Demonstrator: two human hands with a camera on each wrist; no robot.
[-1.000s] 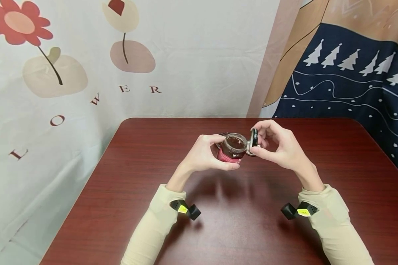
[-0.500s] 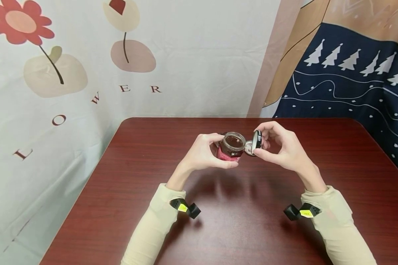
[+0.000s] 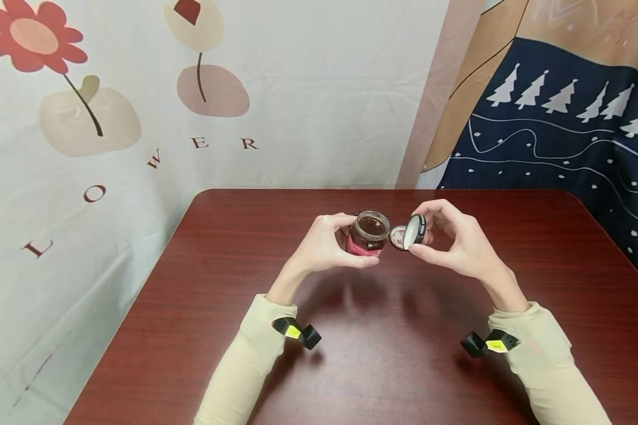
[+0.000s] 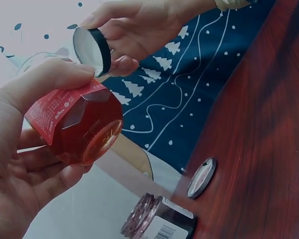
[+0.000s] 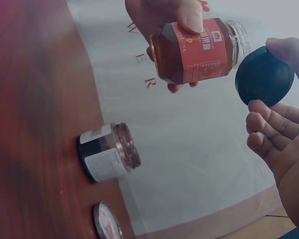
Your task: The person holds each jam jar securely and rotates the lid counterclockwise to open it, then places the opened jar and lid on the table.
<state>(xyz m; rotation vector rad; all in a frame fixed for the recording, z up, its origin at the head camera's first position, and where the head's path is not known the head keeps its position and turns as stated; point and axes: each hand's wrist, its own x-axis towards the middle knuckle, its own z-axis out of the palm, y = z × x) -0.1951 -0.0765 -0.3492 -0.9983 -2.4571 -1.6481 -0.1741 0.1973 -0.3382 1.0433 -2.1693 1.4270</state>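
Observation:
My left hand (image 3: pixel 326 245) grips a glass jar (image 3: pixel 371 239) with a red label, thumb on one side and fingers around the other. Its mouth is uncovered and dark amber contents show inside. To the right of that rim, my right hand (image 3: pixel 454 243) pinches a black lid (image 5: pixel 264 77) by its edge, between thumb and fingertips. The lid stands on edge, its white inner face (image 3: pixel 412 229) turned toward the jar. A gap separates lid and jar in the head view. Both are held above the table.
A second uncapped jar (image 5: pixel 104 154), dark with white labels, stands on the reddish-brown table (image 3: pixel 351 354); the held jar mostly hides it in the head view. Beside it another lid (image 4: pixel 202 178) lies with its inside up. Printed curtains (image 3: pixel 319 88) hang behind the table.
My right hand has moved right and slightly nearer with the black lid, widening the gap from the jar. The lid's white inside shows more. My left hand has shifted slightly left with the jar.

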